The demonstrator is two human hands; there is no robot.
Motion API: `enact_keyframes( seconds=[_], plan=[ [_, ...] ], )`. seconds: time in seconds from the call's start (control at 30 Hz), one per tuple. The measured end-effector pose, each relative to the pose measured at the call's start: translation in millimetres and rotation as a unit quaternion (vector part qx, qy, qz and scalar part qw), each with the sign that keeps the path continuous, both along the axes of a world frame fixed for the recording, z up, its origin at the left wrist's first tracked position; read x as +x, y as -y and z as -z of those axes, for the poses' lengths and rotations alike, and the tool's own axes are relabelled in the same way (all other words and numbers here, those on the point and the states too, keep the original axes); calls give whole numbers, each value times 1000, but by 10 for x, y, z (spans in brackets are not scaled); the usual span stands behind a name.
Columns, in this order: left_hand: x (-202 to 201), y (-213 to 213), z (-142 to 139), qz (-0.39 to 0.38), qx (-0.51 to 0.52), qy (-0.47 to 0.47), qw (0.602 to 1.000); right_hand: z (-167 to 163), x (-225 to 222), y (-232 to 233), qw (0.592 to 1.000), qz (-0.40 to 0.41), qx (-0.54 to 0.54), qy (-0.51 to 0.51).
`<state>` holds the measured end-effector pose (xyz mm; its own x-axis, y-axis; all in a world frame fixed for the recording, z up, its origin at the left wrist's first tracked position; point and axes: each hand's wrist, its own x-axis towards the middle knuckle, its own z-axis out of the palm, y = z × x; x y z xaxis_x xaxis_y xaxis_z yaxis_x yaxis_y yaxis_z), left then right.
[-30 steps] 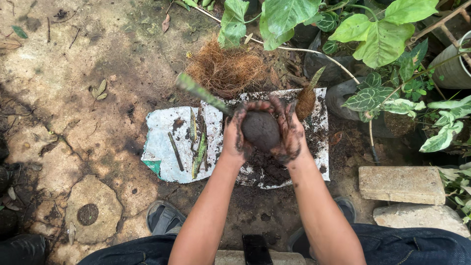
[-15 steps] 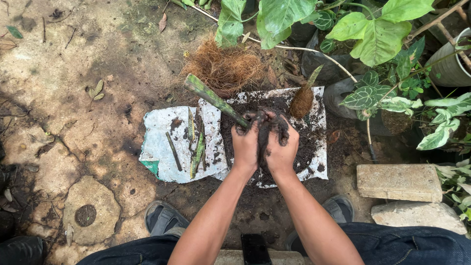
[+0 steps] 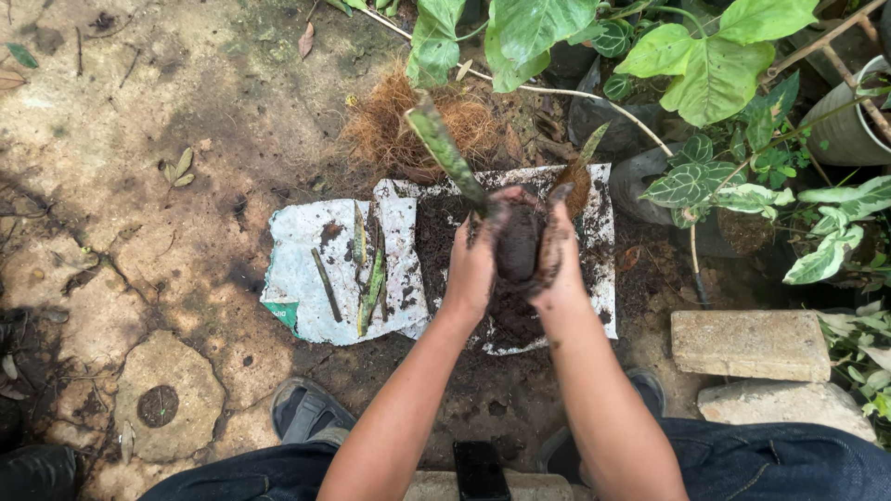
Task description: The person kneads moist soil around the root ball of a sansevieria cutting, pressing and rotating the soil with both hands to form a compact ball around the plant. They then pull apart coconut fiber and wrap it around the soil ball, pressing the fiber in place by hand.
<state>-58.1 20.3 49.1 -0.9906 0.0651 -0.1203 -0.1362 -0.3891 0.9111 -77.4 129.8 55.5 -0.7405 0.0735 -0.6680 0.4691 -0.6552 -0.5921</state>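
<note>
Compared with half a second back, the soil ball (image 3: 518, 243) is raised a little and tilted, and the green stem (image 3: 447, 148) is now pointed toward 11 o'clock, up over the coconut fibre. A second back the ball was seen bare between open palms; now it is wrapped closer. The left hand (image 3: 473, 264) and right hand (image 3: 557, 260) are both pressed on the ball from 9 and 3 o'clock, each grip clenched round the soil.

Counted: one soil ball, one stem in it, two hands, two white sheets (image 3: 306, 269) laid side by side on the ground, one mound of coconut fibre (image 3: 390, 130) at 12 o'clock, two paving bricks (image 3: 750, 343) at 4 o'clock, two sandalled feet (image 3: 304, 410) at 6 o'clock.

The ball is held above loose soil (image 3: 436, 241) spread on the sheet at 3 o'clock. Cut leaf strips (image 3: 371, 278) are laid on the sheet at 9 o'clock. Broad-leaved potted plants (image 3: 705, 65) are crowded at 1 to 3 o'clock. A grey pot (image 3: 849, 130) is seen at 2 o'clock. A dark phone (image 3: 478, 468) is rested at 6 o'clock. Part of the ball is hidden by the fingers.
</note>
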Motion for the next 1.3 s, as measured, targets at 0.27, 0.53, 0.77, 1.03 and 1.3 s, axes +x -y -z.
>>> enact_keyframes(
  seconds=[0.27,0.53,0.77,1.03,1.3],
  plan=[
    [-131,152,261,-79,244,47,966,-298,9,13,994,-94,0,-60],
    [-25,-51,522,-146,198,143,959,423,195,180,946,6,27,-322],
    [90,-56,321,-95,39,-92,990,445,329,154,878,-5,328,-350],
    [101,-62,203,-65,8,-138,988,148,330,224,863,8,381,-331],
    [-20,75,171,-82,-49,-148,984,167,80,195,983,73,-99,-137]
  ],
)
